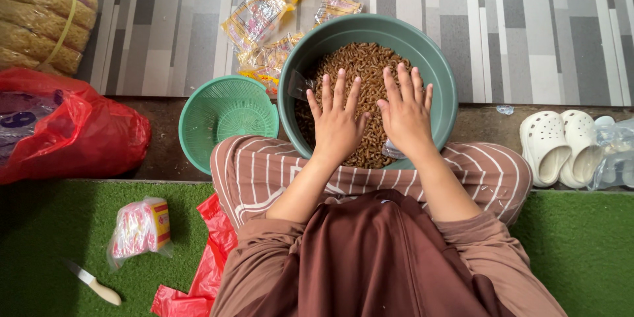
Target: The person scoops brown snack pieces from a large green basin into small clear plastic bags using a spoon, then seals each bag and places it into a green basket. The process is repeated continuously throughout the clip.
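My left hand [337, 115] and right hand [406, 109] lie flat, fingers apart, on the brown bits filling the basin [444, 72] at my knees. Empty packets [257, 16] lie beyond; the colander [228, 119] is empty.

One green basin [436, 59], one green basket [205, 119], two white clogs [561, 142] (side by side), one knife [92, 284].
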